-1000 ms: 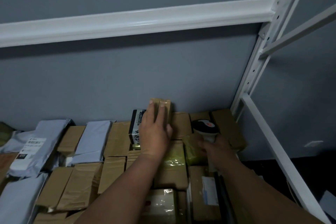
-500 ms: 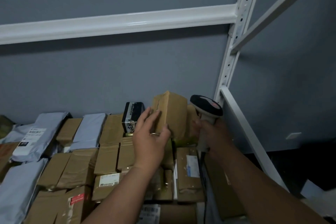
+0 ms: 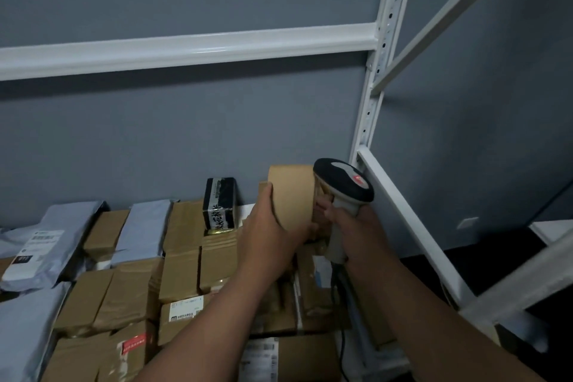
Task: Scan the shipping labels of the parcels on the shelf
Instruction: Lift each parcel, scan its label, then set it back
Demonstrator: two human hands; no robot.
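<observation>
The left hand (image 3: 273,226) keeps a full grip on a small brown cardboard parcel (image 3: 291,195), fingers curled round its left edge, lifting it above the shelf's (image 3: 412,220) pile; the right hand (image 3: 356,226) wraps the handle of one grey-and-black barcode scanner (image 3: 342,180), its head touching the parcel's right side, a red light on top; the parcel's visible face is plain, its label hidden; below lie many brown boxes, roughly four grey mailer bags (image 3: 145,226), one black printed box (image 3: 219,203).

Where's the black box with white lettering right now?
In the head view the black box stands upright at the back of the shelf against the grey wall, just left of the left hand.
</observation>
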